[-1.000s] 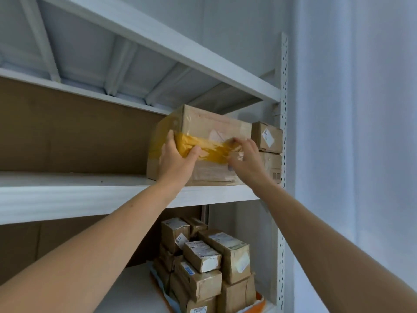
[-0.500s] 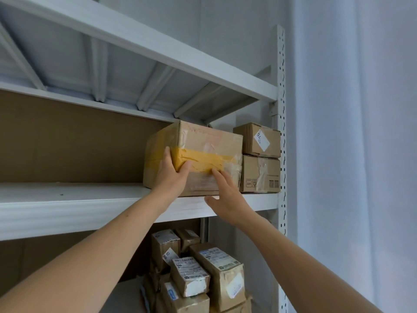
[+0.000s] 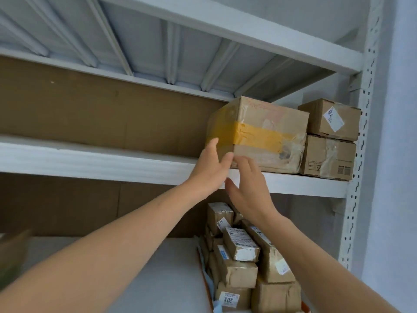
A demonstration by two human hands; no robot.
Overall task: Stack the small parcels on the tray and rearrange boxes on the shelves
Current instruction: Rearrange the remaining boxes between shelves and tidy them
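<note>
A large cardboard box [image 3: 266, 132] with a yellow tape band sits on the upper white shelf [image 3: 101, 161], close against two smaller stacked boxes [image 3: 329, 138] at the right post. My left hand [image 3: 211, 168] has straight fingers touching the box's lower left corner. My right hand [image 3: 248, 188] is flat and open just below the box's front edge, in front of the shelf lip; its fingertips reach the box's bottom edge. Below, several small taped parcels [image 3: 243, 256] are piled on an orange-edged tray [image 3: 206, 281] on the lower shelf.
A brown backboard [image 3: 101, 118] runs behind the upper shelf, whose left part holds nothing in view. A perforated white upright [image 3: 361, 154] bounds the shelving on the right, with a pale wall beyond. A blurred brown object [image 3: 11, 256] shows at the far left edge.
The big box now rests flat on the shelf beside the stacked boxes. Both hands have let go of its front and slid down to its lower left corner. The view shifted left.
</note>
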